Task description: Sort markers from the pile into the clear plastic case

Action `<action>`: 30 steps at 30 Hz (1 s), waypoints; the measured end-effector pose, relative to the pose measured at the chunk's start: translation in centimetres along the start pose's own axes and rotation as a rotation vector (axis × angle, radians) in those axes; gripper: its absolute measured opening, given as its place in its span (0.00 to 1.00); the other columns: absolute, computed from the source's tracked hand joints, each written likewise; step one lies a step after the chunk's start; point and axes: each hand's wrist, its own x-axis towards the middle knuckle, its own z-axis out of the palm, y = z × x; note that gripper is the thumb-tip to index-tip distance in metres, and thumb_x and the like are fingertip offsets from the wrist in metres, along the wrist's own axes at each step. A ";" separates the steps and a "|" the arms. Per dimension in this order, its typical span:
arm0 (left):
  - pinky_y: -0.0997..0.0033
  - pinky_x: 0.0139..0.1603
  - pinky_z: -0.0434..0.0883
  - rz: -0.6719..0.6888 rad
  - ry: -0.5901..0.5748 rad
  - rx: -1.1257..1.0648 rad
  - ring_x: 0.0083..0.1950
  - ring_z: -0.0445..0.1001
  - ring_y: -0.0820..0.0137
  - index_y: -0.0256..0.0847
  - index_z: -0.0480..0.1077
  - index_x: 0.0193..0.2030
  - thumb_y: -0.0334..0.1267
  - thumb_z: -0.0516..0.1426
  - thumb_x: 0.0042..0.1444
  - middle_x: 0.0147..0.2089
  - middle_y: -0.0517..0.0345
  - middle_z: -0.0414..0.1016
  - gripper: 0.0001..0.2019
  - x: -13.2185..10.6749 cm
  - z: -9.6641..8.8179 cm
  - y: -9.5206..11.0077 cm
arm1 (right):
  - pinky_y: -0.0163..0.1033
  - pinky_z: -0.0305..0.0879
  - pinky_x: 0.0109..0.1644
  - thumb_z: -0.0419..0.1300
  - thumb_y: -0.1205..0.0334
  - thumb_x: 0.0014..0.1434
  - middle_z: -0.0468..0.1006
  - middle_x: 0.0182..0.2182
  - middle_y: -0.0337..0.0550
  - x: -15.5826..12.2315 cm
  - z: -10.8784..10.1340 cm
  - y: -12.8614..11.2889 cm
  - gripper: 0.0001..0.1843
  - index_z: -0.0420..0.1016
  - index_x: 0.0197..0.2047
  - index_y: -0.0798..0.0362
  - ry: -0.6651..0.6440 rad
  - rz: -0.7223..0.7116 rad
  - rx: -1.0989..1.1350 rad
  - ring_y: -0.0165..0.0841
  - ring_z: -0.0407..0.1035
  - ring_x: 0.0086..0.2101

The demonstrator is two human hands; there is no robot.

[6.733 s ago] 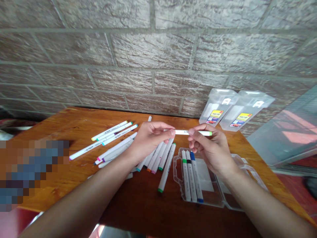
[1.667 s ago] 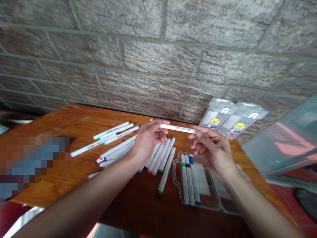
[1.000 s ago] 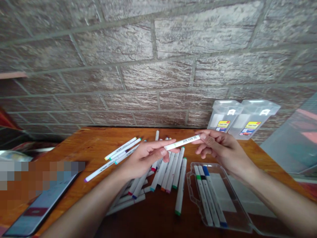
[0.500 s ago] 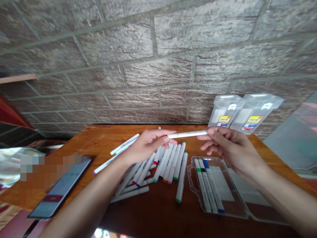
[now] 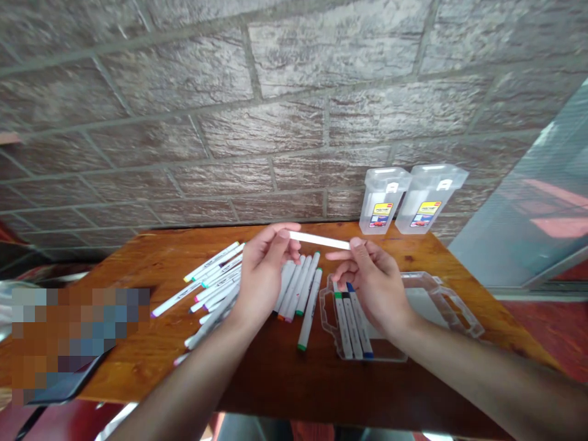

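Both hands hold one white marker [image 5: 319, 240] level above the wooden table [image 5: 160, 245]. My left hand [image 5: 264, 269] pinches its left end and my right hand [image 5: 372, 278] pinches its right end. Under my left hand lie several loose white markers [image 5: 301, 288] with coloured caps. Below my right hand sits an open clear plastic case [image 5: 413, 306] with three markers [image 5: 351, 318] in it, capped green, black and blue.
Two clear marker boxes [image 5: 383, 199] with yellow labels stand against the brick wall at the back right. More markers [image 5: 214, 272] fan out to the left. A dark flat device [image 5: 59, 380] lies at the table's left front edge. A glass pane borders the right.
The view has swung right and pulled back. The marker stays held by both hands and has tilted from rising rightward to sloping slightly down to the right.
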 end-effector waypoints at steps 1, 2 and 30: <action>0.72 0.34 0.71 0.007 0.010 -0.050 0.30 0.71 0.73 0.39 0.79 0.45 0.41 0.60 0.65 0.31 0.60 0.73 0.09 0.2 0.9 -0.6 | 0.32 0.69 0.19 0.70 0.45 0.59 0.87 0.33 0.45 0.5 -0.4 0.0 0.20 0.72 0.31 0.52 0.016 -0.013 -0.001 0.29 0.73 0.19; 0.73 0.33 0.70 0.007 0.002 -0.073 0.30 0.70 0.74 0.40 0.79 0.45 0.41 0.60 0.65 0.31 0.60 0.72 0.09 0.4 1.5 -1.1 | 0.32 0.70 0.19 0.70 0.45 0.58 0.87 0.33 0.44 1.0 -0.8 -0.1 0.20 0.72 0.31 0.52 0.039 -0.020 -0.006 0.29 0.74 0.20; 0.70 0.33 0.68 -0.294 -0.283 -0.403 0.30 0.72 0.72 0.36 0.82 0.43 0.33 0.61 0.58 0.30 0.54 0.76 0.09 0.7 -0.8 -3.2 | 0.30 0.52 0.16 0.67 0.59 0.54 0.74 0.19 0.35 1.4 -2.6 -1.1 0.07 0.77 0.36 0.52 0.143 0.085 -0.050 0.27 0.63 0.16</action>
